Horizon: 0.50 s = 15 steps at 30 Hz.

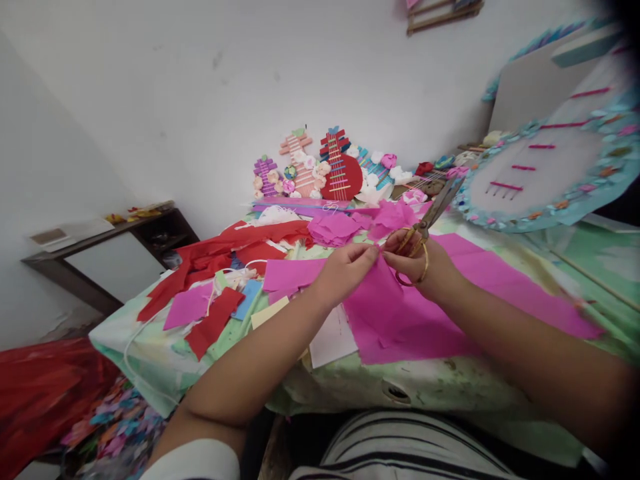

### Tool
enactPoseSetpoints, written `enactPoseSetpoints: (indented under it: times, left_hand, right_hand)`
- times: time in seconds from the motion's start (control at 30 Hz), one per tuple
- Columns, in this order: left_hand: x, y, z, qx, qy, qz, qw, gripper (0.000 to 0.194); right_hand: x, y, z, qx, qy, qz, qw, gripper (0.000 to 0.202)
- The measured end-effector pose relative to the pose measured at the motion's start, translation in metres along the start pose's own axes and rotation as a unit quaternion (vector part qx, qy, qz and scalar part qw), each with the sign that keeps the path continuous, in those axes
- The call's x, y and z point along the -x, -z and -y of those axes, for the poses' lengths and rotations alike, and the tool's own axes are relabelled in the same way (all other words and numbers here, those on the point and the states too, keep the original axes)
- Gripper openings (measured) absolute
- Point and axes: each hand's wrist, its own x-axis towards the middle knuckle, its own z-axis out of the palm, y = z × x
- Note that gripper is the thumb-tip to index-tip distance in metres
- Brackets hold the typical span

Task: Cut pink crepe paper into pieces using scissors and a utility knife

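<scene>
My left hand [350, 267] is closed, its thumb and forefinger pinching the upper edge of a magenta paper sheet [400, 320]. Right beside it, my right hand [417, 257] has its fingers through the handles of a pair of scissors [431, 217], whose blades point up and away from me. The thumb of that hand also meets the magenta sheet close to the left fingertips. The sheet hangs over the table front and spreads to the right under my right forearm. Crumpled magenta paper [336, 229] lies just beyond my hands.
Red paper [215, 323], a blue piece [247, 300] and white cord lie left on the green cloth-covered table [150, 360]. Decorated guitar shapes [340, 173] lean on the wall. A large flower-edged piece [540, 167] stands right. A dark cabinet [105, 253] is far left.
</scene>
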Motion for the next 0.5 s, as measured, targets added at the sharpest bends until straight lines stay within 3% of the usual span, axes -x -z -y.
enactPoseSetpoints:
  times: [0.1, 0.23, 0.37, 0.5]
  left_hand:
    - [0.003, -0.004, -0.004, -0.039, -0.01, 0.009, 0.999, 0.029]
    - [0.005, -0.01, -0.002, -0.049, 0.051, -0.018, 0.997, 0.021]
    - [0.006, -0.015, 0.005, 0.106, 0.097, 0.014, 0.99, 0.017]
    - [0.006, -0.015, 0.005, 0.307, 0.173, 0.054, 0.934, 0.011]
  right_hand:
    - [0.003, 0.0, 0.001, 0.01, 0.009, 0.009, 1.0, 0.027]
    - [0.004, 0.002, 0.003, 0.029, 0.008, 0.02, 0.999, 0.027]
    - [-0.001, 0.006, 0.005, 0.03, -0.018, 0.05, 0.998, 0.027]
    - [-0.007, 0.008, -0.004, -0.072, -0.024, 0.138, 0.988, 0.024]
